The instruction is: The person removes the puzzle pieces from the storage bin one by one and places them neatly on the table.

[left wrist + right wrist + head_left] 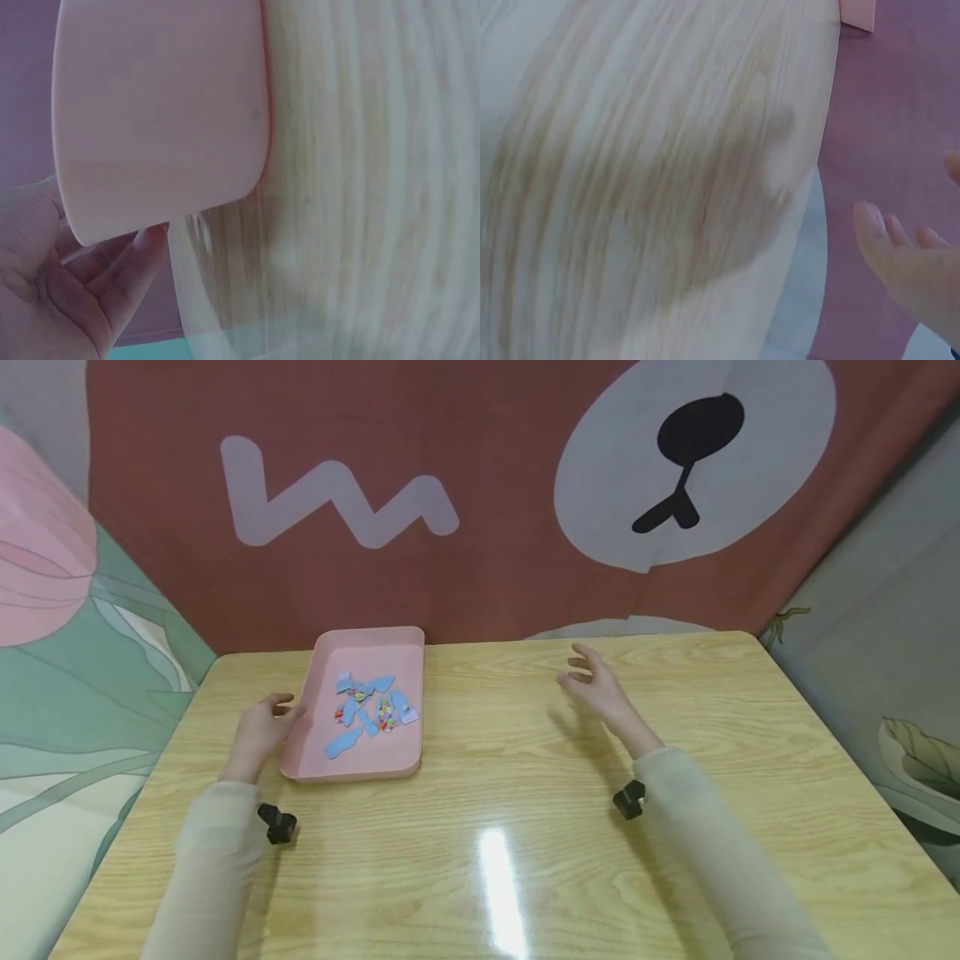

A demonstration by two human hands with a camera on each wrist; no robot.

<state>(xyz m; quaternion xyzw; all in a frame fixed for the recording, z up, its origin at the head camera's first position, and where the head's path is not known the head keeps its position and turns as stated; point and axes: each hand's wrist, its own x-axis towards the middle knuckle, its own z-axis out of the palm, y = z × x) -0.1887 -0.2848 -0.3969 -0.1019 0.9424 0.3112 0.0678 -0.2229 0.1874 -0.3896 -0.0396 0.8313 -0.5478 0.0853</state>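
A shallow pink tray (352, 768) lies on the wooden table, left of the middle. Several flat pieces are scattered in it, some plain light blue (343, 743), others multicoloured (387, 713). My left hand (258, 735) holds the tray's left side, thumb over the rim and the other fingers outside the wall. The left wrist view shows the pink tray wall (161, 112) close up, with the fingers (139, 262) beside its corner; the thumb's tip is hidden behind it. My right hand (596, 693) hovers over the table's right half, fingers loosely bent, holding nothing.
The wooden table (465, 827) carries a bright light reflection near its front. A reddish-brown cloth (495, 568) with pale shapes hangs along the back edge. Patterned cloths flank both sides. Black wrist cameras (278, 823) sit on both sleeves.
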